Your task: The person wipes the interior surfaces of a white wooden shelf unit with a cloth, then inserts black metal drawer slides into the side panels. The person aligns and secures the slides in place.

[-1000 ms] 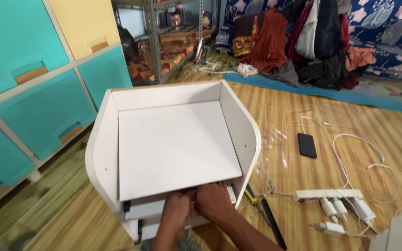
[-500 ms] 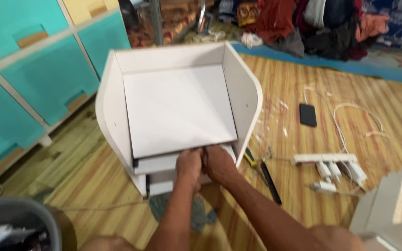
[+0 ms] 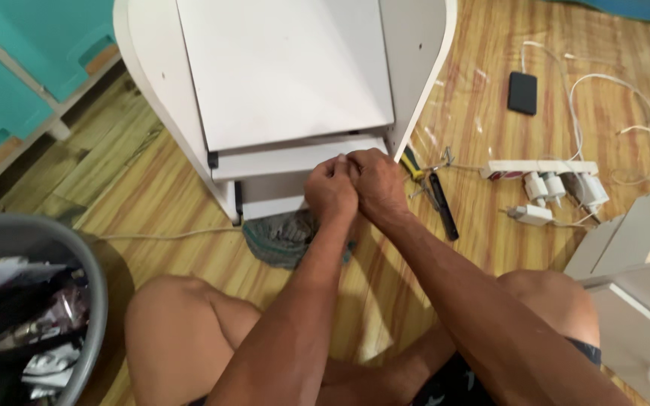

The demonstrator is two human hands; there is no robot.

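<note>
Hands (image 3: 355,184) nearer, against white cabinet (image 3: 287,75)

white cabinet (image 3: 287,75) blocks ahead; tools (image 3: 434,192) right; floor (image 3: 152,203) left open.

We see a bright picture with soft, even light. The white cabinet (image 3: 287,75) glows the most, but it has no hard glare. Our left hand (image 3: 330,192) and right hand (image 3: 376,184) look a bit blurry, and so do our arms near the bottom. A soft shadow lies on the wooden floor (image 3: 483,256) under our arms. The gray bin (image 3: 88,301) in the corner looks dark and fuzzy.
</note>
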